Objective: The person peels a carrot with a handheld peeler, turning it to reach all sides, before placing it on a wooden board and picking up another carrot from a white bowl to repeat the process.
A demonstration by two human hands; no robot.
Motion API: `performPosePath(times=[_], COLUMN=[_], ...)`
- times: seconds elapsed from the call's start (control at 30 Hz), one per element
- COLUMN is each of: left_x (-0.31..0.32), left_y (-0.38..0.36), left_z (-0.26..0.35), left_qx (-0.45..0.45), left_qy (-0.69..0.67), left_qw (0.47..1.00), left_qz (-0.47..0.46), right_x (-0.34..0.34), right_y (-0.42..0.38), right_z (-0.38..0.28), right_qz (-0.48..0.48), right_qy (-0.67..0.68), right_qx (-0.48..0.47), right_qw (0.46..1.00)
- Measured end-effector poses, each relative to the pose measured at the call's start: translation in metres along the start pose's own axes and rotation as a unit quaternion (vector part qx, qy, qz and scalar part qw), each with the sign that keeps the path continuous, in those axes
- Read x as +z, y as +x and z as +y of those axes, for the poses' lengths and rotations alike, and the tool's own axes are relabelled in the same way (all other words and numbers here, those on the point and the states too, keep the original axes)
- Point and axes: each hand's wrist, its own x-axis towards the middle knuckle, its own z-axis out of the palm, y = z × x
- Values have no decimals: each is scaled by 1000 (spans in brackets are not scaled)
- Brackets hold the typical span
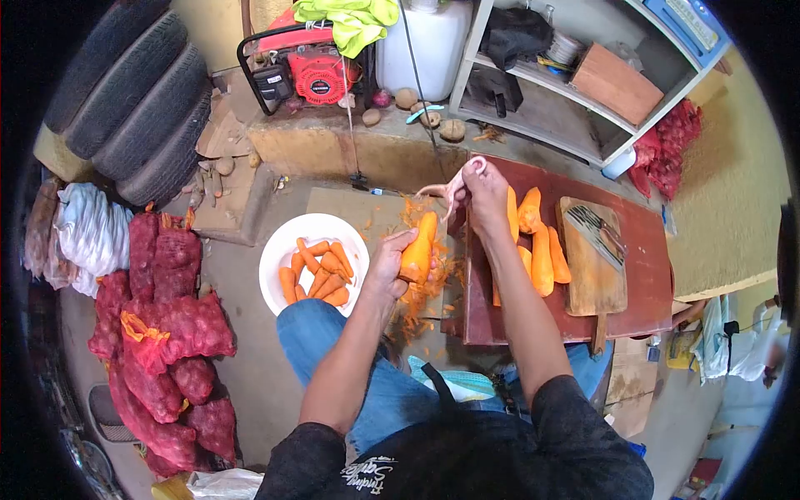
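My left hand (390, 265) is closed round the lower part of a yellow-orange butternut squash (423, 237), its narrower end tilted up and away from me. In my right hand (487, 192) is a pale pink Y-shaped peeler (454, 187); its forked head is just above and right of the squash, and the looped handle end sticks out over my fingers. Orange peelings (425, 304) lie scattered on the floor below both hands. Beside my right forearm, several more squashes (542, 258) rest on the red-brown table (642, 292).
A white basin (272, 287) of carrots (317, 271) stands left of my left hand. On the table, a wooden cutting board (587, 287) carries a knife (604, 235). Red mesh sacks (167, 333) pile up at left. A generator (317, 79) and shelf (550, 133) stand ahead.
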Motion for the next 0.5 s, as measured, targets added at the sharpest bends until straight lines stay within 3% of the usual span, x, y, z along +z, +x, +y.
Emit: performPosePath(times=[0.13,0.27,0.33,0.4,0.5], left_x=[3,-8,-3,-12,-10], left_y=[-5,6,5,12,14], left_z=[2,0,3,-3,-6], left_qx=[7,11,25,36,17], left_qy=[-1,-42,-39,-47,-81], left_qw=[1000,999,998,998,997], left_qz=[-12,15,44,29,-4], right_x=[-25,-16,3,13,14], right_y=[26,-9,-43,-71,-85], right_z=[-2,-27,-38,-32,-25], right_qz=[50,19,-7,-63,-67], right_qy=[-35,-52,1,73,78], right_qx=[-70,-26,20,44,57], right_qw=[996,998,1000,994,993])
